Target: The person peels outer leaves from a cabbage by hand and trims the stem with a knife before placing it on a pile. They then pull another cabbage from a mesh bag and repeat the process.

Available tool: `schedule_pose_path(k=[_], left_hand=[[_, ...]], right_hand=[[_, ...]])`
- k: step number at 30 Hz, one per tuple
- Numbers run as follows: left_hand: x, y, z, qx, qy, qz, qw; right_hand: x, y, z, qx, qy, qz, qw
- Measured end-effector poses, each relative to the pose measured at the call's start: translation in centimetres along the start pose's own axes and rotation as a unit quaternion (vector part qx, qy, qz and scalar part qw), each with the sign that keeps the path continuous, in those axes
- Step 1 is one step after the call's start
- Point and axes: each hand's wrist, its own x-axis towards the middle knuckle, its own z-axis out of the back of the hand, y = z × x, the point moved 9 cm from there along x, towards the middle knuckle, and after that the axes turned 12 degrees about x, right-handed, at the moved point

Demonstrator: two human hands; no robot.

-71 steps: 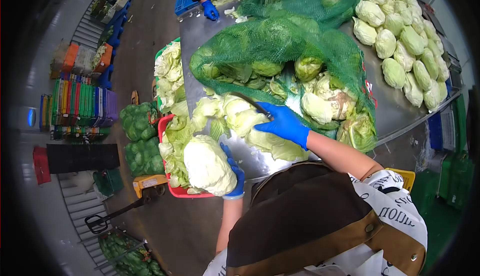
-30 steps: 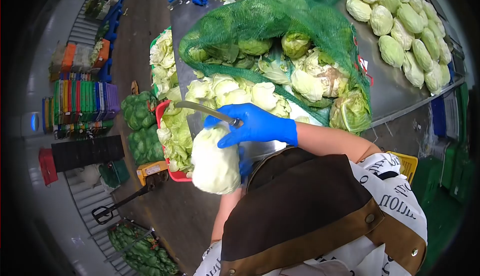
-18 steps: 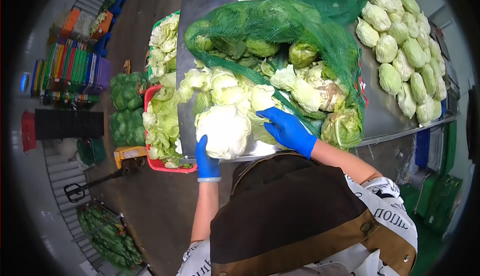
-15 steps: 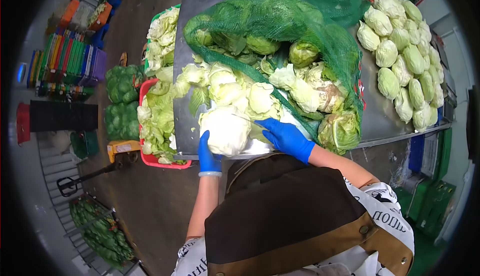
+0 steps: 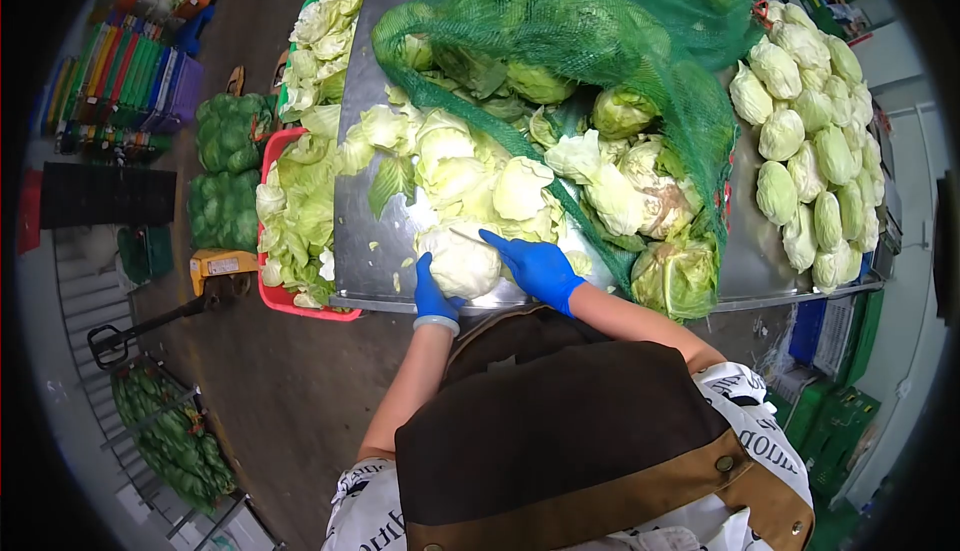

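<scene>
A pale, trimmed cabbage [image 5: 462, 265] rests at the table's front edge. My left hand [image 5: 436, 291], in a blue glove, grips its lower left side. On the other side my right hand [image 5: 540, 271], also gloved, has its fingers curled round a knife whose thin blade [image 5: 468, 237] shows faintly over the cabbage's top; the handle is hidden. Loose outer leaves [image 5: 445, 166] lie just beyond the cabbage. A green net bag [image 5: 520, 16] arches behind them, open towards me, with several untrimmed cabbages [image 5: 625, 111] inside. One leafy cabbage [image 5: 675, 276] sits at its front right corner.
Many pale cabbages [image 5: 830, 156] are piled on the table's right side. Left of the metal table [image 5: 365, 261] stand a red crate [image 5: 275, 291] and a green crate [image 5: 290, 101], both full of leaves. Filled net bags [image 5: 222, 211] and a yellow pallet jack [image 5: 222, 266] are on the floor.
The cabbage has turned between my hands and sits a little lower in relation to the leaves. My right hand has moved in closer over its right side. The whole view has shifted slightly.
</scene>
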Motion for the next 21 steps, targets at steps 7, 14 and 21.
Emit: schedule_pose_path(k=[7, 14, 21], left_hand=[[1.1, 0.4, 0.5, -0.003, -0.016, 0.010, 1.000], [1.0, 0.3, 0.1, -0.011, -0.028, 0.014, 0.999], [1.1, 0.5, 0.0, -0.020, -0.024, 0.000, 1.000]], right_hand=[[2.0, 0.1, -0.5, -0.120, 0.031, 0.023, 0.992], [3.3, 0.0, -1.1, -0.112, 0.007, 0.013, 0.994], [4.2, -0.7, -0.8, -0.026, -0.018, -0.032, 0.999]])
